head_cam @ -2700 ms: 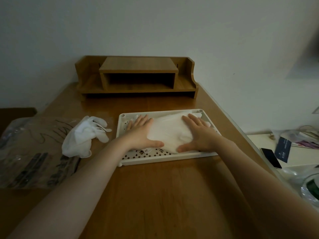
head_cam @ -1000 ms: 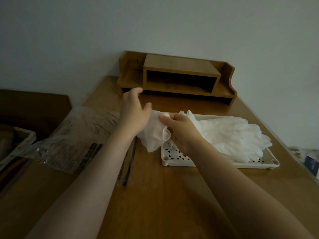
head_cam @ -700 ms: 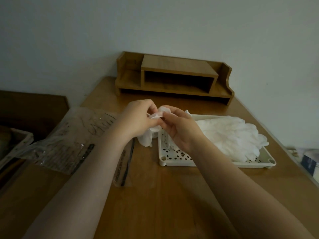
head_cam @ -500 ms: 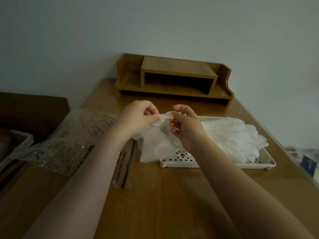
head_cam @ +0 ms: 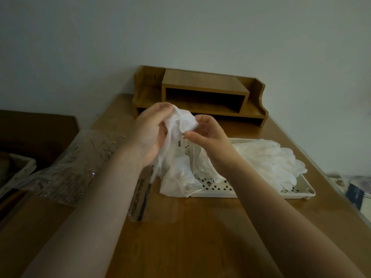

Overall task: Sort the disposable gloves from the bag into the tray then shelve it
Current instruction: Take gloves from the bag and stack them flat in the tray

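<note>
Above the left end of the white perforated tray (head_cam: 261, 194), my left hand (head_cam: 149, 135) and my right hand (head_cam: 208, 135) both grip a bunch of thin white disposable gloves (head_cam: 176, 157). The bunch hangs down and its lower end rests on the table and the tray's left end. A flat pile of gloves (head_cam: 269, 159) lies in the tray's right half. The clear plastic bag (head_cam: 80, 163) lies flat on the table to the left of my left arm.
A wooden desk shelf (head_cam: 202, 97) stands against the wall behind the tray. Left of the table sits a grey basket (head_cam: 16, 173). Dark and pale items (head_cam: 357, 189) lie beyond the table's right edge.
Both hands have risen and bunched the gloves higher, and more of the glove material now hangs down over the tray's left end. The tray and the pile in it have not moved.
</note>
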`<state>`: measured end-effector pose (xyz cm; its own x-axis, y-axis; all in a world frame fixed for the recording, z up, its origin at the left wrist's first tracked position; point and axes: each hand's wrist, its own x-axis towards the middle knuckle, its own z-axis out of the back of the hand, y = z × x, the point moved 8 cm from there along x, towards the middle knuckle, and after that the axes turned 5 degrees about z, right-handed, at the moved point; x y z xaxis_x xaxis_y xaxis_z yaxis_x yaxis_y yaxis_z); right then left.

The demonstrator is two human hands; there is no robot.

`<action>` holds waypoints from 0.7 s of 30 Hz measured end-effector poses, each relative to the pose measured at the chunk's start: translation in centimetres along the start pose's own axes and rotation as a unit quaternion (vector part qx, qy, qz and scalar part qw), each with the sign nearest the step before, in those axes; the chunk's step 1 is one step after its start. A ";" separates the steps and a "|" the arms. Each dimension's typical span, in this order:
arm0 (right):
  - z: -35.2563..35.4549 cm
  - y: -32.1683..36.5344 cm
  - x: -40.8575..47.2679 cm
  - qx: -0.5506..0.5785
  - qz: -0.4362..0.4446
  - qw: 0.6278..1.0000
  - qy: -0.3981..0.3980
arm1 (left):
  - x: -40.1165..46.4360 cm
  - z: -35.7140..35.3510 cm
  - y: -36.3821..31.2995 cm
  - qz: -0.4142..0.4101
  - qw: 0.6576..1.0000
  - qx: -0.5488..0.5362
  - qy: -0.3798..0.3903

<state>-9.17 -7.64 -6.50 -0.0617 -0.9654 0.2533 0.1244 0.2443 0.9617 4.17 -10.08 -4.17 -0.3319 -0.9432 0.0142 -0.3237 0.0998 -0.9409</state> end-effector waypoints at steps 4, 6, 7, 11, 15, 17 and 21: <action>0.2 1.4 -0.2 0.017 0.017 1.000 0.015 | -0.3 -1.6 0.3 0.048 0.990 -0.124 0.042; 1.1 2.4 -0.4 -0.009 0.033 0.999 -0.003 | -0.3 -1.8 0.8 0.068 0.985 -0.154 0.042; 1.8 2.9 -0.5 -0.015 0.034 0.999 -0.021 | -0.2 -1.5 1.1 0.073 0.985 -0.155 0.033; 4.6 3.5 -1.3 0.024 -0.034 0.998 -0.047 | 0.0 -1.2 3.3 0.122 0.980 -0.154 -0.005; 6.1 2.6 -2.8 0.073 -0.139 0.987 -0.014 | -0.7 -3.8 5.3 0.196 0.978 -0.036 0.061; 6.5 2.3 -3.3 0.069 -0.177 0.982 0.015 | -0.8 -5.1 5.1 0.160 0.978 0.103 0.088; 7.6 2.0 -3.9 0.083 -0.203 0.974 0.053 | -0.9 -8.3 4.4 0.092 0.951 0.255 0.150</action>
<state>-16.21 -2.66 -4.75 0.0310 -0.9875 -0.1544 -0.0506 -0.1559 0.9865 -4.28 -6.19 -5.53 -0.6036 -0.7845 -0.1423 0.2106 0.0153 -0.9775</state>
